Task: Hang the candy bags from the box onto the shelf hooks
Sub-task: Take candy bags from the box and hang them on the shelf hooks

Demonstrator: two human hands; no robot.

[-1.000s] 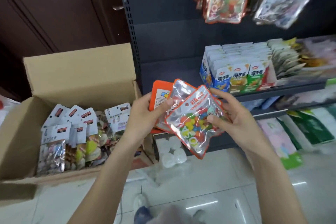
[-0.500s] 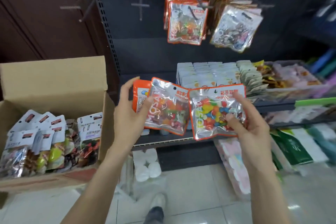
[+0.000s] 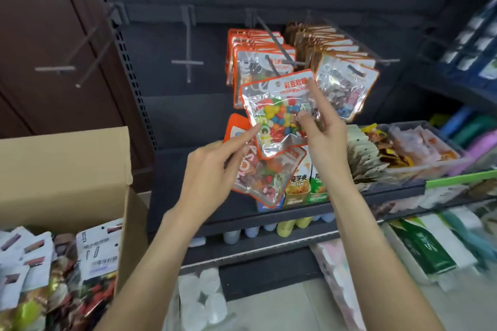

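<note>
My right hand [image 3: 324, 131] grips an orange-edged clear candy bag [image 3: 277, 113] of coloured beans, raised just below the shelf hook [image 3: 274, 44] that carries matching orange bags [image 3: 255, 62]. The forefinger of my left hand [image 3: 215, 169] touches that bag's lower left edge. Its other fingers hold several more orange candy bags [image 3: 262, 177] lower down. The cardboard box [image 3: 67, 169] at the left holds many white-topped candy bags [image 3: 40, 263]. Two empty hooks [image 3: 188, 62] stick out to the left of the full ones.
Brown-topped bags [image 3: 341, 80] hang on the hook to the right. Below, a shelf [image 3: 201, 212] carries upright snack packs [image 3: 301, 183] and trays of packets [image 3: 403, 148]. Lower shelves hold green and pink packs [image 3: 430, 250]. A brown door [image 3: 53, 35] stands at the left.
My right hand has lifted one bean bag up and left toward the hook with orange bags. My left hand has followed, its forefinger now on that bag. The view has tilted up.
</note>
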